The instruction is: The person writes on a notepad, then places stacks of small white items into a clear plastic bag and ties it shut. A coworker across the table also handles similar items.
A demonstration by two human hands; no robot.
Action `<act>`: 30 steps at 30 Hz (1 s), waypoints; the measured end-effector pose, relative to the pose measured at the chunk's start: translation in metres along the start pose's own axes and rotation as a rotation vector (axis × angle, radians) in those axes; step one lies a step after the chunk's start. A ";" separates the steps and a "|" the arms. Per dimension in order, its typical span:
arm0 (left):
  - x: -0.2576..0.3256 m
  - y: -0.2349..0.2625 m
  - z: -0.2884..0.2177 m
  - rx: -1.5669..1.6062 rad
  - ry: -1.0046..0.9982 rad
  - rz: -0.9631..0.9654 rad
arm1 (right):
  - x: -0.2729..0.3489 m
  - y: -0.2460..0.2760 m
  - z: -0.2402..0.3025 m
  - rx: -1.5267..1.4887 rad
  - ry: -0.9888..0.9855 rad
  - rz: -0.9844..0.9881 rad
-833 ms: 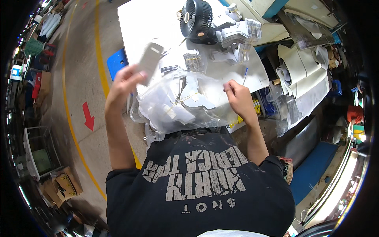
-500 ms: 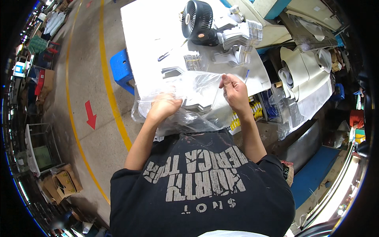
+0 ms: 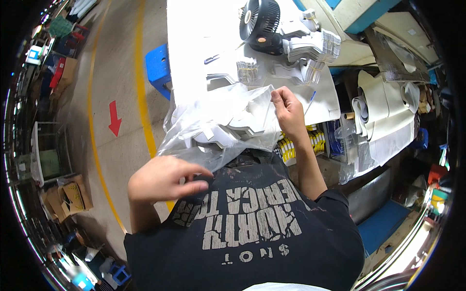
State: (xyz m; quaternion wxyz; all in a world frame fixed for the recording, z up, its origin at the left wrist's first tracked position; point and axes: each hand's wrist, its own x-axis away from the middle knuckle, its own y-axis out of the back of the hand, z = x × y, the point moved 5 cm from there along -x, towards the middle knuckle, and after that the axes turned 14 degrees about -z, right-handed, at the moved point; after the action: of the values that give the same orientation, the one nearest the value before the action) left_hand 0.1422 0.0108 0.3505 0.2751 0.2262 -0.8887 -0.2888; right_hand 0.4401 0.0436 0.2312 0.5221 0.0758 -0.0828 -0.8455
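A clear plastic bag [image 3: 201,154] lies crumpled over the near edge of the white table [image 3: 326,104]. White cut sheets with angular notched edges [image 3: 216,136] show through it. My right hand [image 3: 291,114] is closed at the bag's upper right, pinching its edge between thumb and fingers. My left hand [image 3: 162,179] is raised in front of my shirt, near the bag's lower left edge. Its thumb and forefinger are apart, with nothing visible between them; its other fingers are partly hidden.
A black fan [image 3: 262,24] stands at the back, among banded stacks of white cutouts [image 3: 315,46]. A blue pen [image 3: 310,99] lies right of my right hand. There is a blue stool [image 3: 158,70] at the table's left, and rolled white sheets [image 3: 383,106] at the right.
My left hand has come off the bag and moved down and left, towards me. My right hand keeps its pinch on the bag. More of the white sheets shows through the plastic.
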 end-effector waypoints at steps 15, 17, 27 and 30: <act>0.073 -0.059 0.060 0.435 0.413 -0.855 | 0.023 0.034 0.027 0.105 -0.051 0.327; 0.091 -0.063 0.058 0.555 0.383 -0.927 | 0.025 0.046 0.045 0.123 0.015 0.321; 0.195 -0.121 0.041 0.857 0.491 -1.317 | 0.095 0.002 0.089 0.020 -0.011 0.330; 0.223 -0.152 0.051 0.927 0.649 -1.227 | 0.125 -0.016 0.070 0.201 -0.094 0.423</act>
State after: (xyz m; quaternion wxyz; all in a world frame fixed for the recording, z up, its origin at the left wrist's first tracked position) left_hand -0.0189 -0.2054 0.2982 0.1904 0.8323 -0.5132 0.0871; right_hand 0.3556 -0.0569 0.2906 0.6729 0.0690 -0.2048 -0.7075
